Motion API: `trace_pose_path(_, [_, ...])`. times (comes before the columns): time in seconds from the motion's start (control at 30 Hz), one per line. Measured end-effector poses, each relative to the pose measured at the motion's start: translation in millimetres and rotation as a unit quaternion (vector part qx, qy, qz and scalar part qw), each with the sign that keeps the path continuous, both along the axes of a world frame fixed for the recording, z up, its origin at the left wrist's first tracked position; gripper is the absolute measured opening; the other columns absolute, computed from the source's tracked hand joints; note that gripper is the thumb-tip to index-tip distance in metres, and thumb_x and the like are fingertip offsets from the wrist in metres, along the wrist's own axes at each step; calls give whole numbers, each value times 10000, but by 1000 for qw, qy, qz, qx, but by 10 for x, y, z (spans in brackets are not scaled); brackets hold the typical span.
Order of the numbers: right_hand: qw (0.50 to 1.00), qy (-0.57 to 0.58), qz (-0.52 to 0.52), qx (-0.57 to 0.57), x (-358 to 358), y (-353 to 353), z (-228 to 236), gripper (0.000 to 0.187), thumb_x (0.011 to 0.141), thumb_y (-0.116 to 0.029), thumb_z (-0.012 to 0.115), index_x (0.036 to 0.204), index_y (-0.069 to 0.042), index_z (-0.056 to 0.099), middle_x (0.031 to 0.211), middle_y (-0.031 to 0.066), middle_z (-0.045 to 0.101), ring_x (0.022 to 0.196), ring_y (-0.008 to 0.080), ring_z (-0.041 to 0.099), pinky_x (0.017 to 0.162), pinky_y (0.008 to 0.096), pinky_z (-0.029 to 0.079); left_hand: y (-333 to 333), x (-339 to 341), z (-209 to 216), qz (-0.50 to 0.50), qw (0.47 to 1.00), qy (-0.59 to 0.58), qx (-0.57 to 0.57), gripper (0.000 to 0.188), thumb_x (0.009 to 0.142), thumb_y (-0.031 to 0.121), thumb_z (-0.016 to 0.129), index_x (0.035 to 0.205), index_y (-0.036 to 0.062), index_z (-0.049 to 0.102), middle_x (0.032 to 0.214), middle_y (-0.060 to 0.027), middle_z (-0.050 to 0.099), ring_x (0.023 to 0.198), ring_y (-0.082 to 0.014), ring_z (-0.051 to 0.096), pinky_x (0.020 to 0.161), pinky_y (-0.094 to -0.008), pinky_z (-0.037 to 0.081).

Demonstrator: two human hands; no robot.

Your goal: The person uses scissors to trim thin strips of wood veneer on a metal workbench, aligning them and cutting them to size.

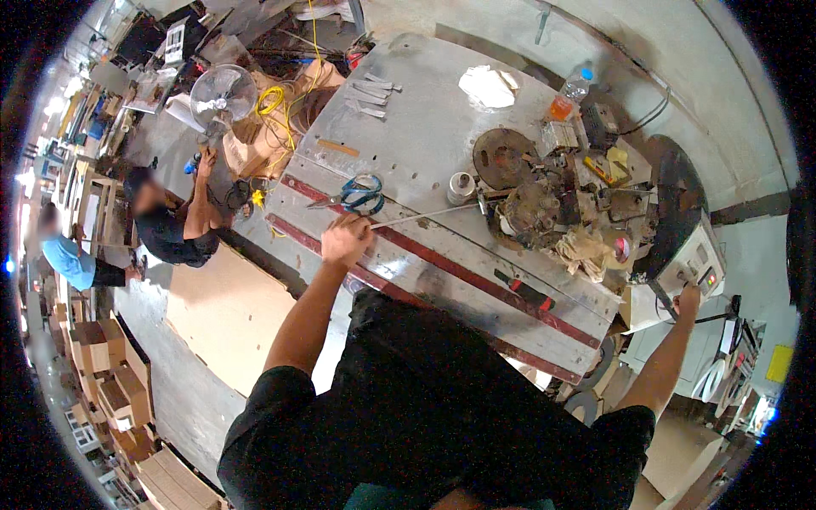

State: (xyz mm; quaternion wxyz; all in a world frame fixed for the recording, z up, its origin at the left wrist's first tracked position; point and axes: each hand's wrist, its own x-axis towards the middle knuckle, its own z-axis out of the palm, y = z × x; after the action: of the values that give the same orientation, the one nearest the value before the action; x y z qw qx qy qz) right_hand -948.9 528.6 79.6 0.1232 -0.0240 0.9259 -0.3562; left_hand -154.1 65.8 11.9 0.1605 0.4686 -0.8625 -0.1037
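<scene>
My left hand (346, 240) is closed on the end of a thin pale strip (425, 214) at the table's near left side. That strip runs right, above the tabletop, to a greasy round machine (531, 204). Just beyond my left hand lie scissors (364, 195) with blue handles. At the far right my right hand (687, 300) has its fingers bent against the face of a grey control box (699, 265), which shows small lit lights. What those fingers grip is too small to make out. A white spool or cup (461, 187) stands beside the machine.
The metal table (416, 110) has dark red rails along its near side. Short grey strips (371, 95), a white cloth (489, 87), a bottle (577, 83) and a red-and-black tool (525, 291) lie or stand on it. Two people are at left, near a fan (223, 95).
</scene>
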Motion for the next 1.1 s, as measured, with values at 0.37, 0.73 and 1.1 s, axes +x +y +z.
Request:
trace_pose_path(0.37, [997,-16,-41,-59,-52,-10,-47,322,943,-363,469,821,-72,537,533,94,520,360,173,461,323,310,335,6,428,-50,19,999,-4,-38,122,771,229,671,866,159,699,846,-26,664,788,-273,651,709,-422,544])
trace_pose_path(0.73, [939,113,-112,-305,1594,-652,-562,226,913,-268,547,790,-94,624,610,8,525,468,99,411,416,246,298,56,769,35,40,998,-20,-32,102,804,199,654,872,125,673,867,-48,658,822,-302,634,714,-429,529])
trace_pose_path(1.1, [954,95,58,-277,4637,-1539,-773,205,959,-215,579,853,-54,647,617,-16,503,558,80,468,519,267,382,-55,1174,-12,20,999,-17,-24,101,814,192,659,879,123,691,886,-53,674,844,-302,650,722,-422,533])
